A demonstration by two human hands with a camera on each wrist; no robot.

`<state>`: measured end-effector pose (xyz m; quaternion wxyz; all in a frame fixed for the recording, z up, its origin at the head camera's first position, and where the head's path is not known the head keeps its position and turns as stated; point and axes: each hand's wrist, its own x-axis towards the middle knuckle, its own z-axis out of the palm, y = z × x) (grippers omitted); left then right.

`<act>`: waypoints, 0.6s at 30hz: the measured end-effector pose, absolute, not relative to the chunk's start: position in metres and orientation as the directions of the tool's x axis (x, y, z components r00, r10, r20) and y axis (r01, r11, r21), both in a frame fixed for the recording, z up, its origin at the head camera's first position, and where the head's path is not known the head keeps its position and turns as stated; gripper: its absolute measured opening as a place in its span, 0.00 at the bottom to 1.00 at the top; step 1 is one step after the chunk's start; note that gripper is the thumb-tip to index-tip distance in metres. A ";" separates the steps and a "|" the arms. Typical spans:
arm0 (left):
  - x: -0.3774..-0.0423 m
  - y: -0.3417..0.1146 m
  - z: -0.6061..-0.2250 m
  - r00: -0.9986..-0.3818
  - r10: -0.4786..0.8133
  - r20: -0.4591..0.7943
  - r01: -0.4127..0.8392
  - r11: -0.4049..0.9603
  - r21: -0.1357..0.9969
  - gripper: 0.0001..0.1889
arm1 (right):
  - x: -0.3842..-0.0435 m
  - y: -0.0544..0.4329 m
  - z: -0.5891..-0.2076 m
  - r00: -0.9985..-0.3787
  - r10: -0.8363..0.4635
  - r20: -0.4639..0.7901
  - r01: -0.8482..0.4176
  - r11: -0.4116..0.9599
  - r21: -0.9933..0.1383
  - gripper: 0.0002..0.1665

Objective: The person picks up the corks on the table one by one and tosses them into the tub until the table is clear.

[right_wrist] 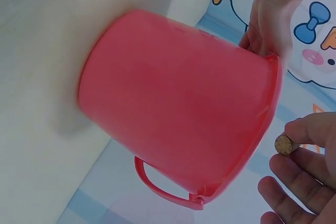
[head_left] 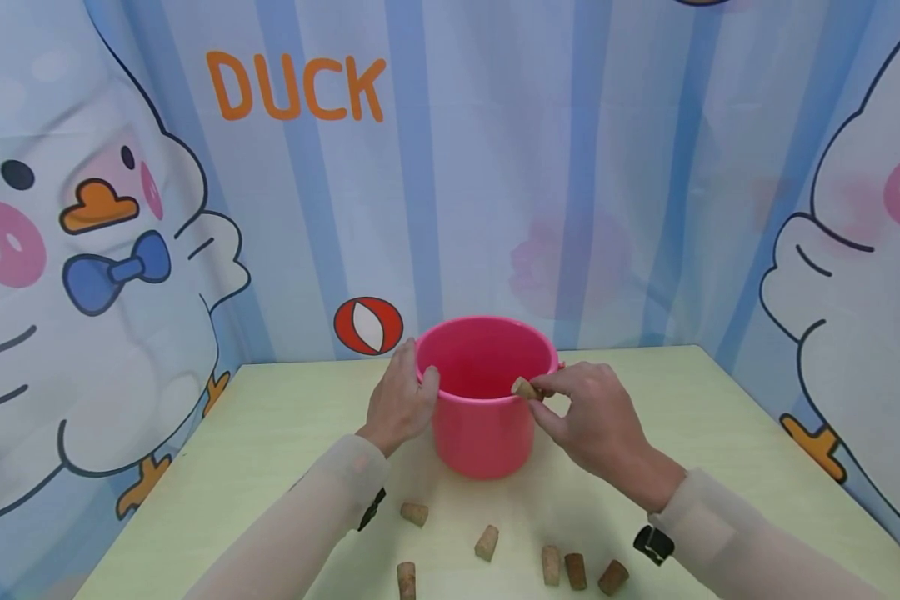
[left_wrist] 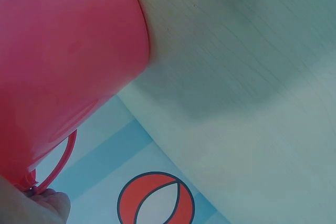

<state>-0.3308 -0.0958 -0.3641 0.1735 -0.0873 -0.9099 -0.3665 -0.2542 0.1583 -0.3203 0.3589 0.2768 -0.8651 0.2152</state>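
Note:
A pink bucket stands upright on the table. My left hand grips its left rim, thumb over the edge and fingers along the outside. Between thumb and fingertips, my right hand pinches a cork at the bucket's near right rim. In the right wrist view the cork's round end shows just outside the rim, and the other fingers are spread below it. The bucket's pink handle hangs down along its side. Most of the bucket's inside bottom is hidden in the head view.
Several loose corks lie on the pale table in front of the bucket, among them a light cork, a dark cork and one to the left. A printed curtain with ducks hangs behind and on both sides.

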 end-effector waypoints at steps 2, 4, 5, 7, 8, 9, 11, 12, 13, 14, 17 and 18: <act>-0.330 -0.096 -0.364 -0.925 0.031 0.379 0.285 0.716 0.637 0.41 | -0.256 0.157 -0.318 -0.591 -0.326 0.738 -0.631 0.757 -0.171 0.10; -0.330 -0.096 -0.363 -0.926 0.029 0.376 0.282 0.715 0.640 0.41 | -0.258 0.157 -0.316 -0.595 -0.326 0.735 -0.627 0.760 -0.171 0.10; -0.330 -0.095 -0.363 -0.927 0.028 0.373 0.280 0.714 0.642 0.41 | -0.259 0.156 -0.315 -0.598 -0.326 0.732 -0.624 0.762 -0.171 0.10; -0.329 -0.095 -0.363 -0.929 0.024 0.369 0.274 0.715 0.643 0.41 | -0.261 0.155 -0.313 -0.604 -0.326 0.727 -0.618 0.768 -0.169 0.10; -0.329 -0.095 -0.363 -0.928 0.024 0.371 0.274 0.717 0.640 0.41 | -0.263 0.155 -0.312 -0.607 -0.326 0.725 -0.615 0.770 -0.169 0.11; -0.329 -0.095 -0.363 -0.929 0.023 0.368 0.271 0.719 0.640 0.41 | -0.264 0.154 -0.312 -0.611 -0.324 0.722 -0.612 0.772 -0.172 0.12; -0.329 -0.095 -0.363 -0.931 0.021 0.365 0.267 0.720 0.640 0.41 | -0.266 0.153 -0.311 -0.619 -0.323 0.716 -0.606 0.776 -0.175 0.13; -0.329 -0.094 -0.363 -0.931 0.021 0.365 0.268 0.719 0.642 0.41 | -0.267 0.152 -0.311 -0.623 -0.321 0.713 -0.604 0.776 -0.179 0.14; -0.329 -0.095 -0.363 -0.931 0.020 0.364 0.267 0.718 0.643 0.41 | -0.268 0.151 -0.310 -0.627 -0.320 0.710 -0.602 0.777 -0.182 0.14; -0.329 -0.095 -0.363 -0.931 0.022 0.365 0.269 0.717 0.643 0.41 | -0.269 0.150 -0.310 -0.629 -0.320 0.709 -0.602 0.777 -0.184 0.15; -0.330 -0.095 -0.363 -0.931 0.022 0.364 0.270 0.711 0.649 0.40 | -0.273 0.146 -0.310 -0.628 -0.327 0.706 -0.603 0.779 -0.176 0.15; -0.330 -0.096 -0.363 -0.931 0.022 0.364 0.271 0.710 0.650 0.40 | -0.274 0.146 -0.310 -0.627 -0.329 0.706 -0.601 0.782 -0.169 0.15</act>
